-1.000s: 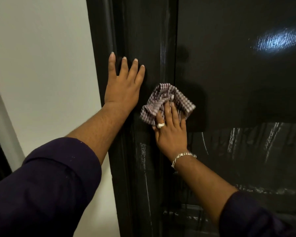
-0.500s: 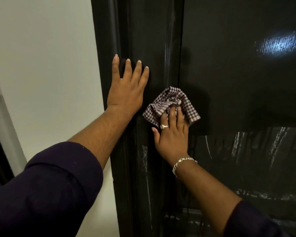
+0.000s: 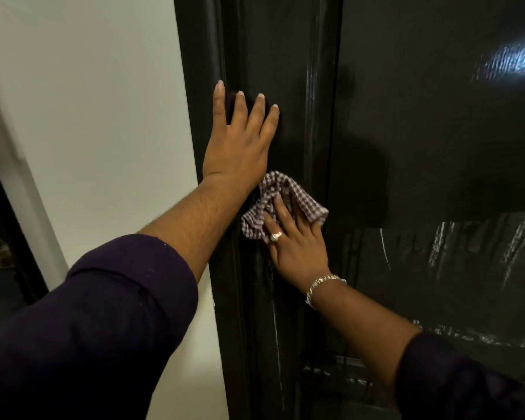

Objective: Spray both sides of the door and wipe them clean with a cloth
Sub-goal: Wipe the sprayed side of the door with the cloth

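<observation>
One head-worn camera looks forward and slightly down along both arms, close to the door [image 3: 422,147], which fills the middle and right of the frame. The right grip [image 3: 297,241] on the cloth [image 3: 303,201] sits near centre; the left grip [image 3: 240,140] lies just above-left of it. A wall [image 3: 88,116] takes the left side.

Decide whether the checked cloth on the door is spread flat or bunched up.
Bunched up. The checked cloth shows folds and puckers under the right hand, whose straight fingers press it against the dark door.
</observation>
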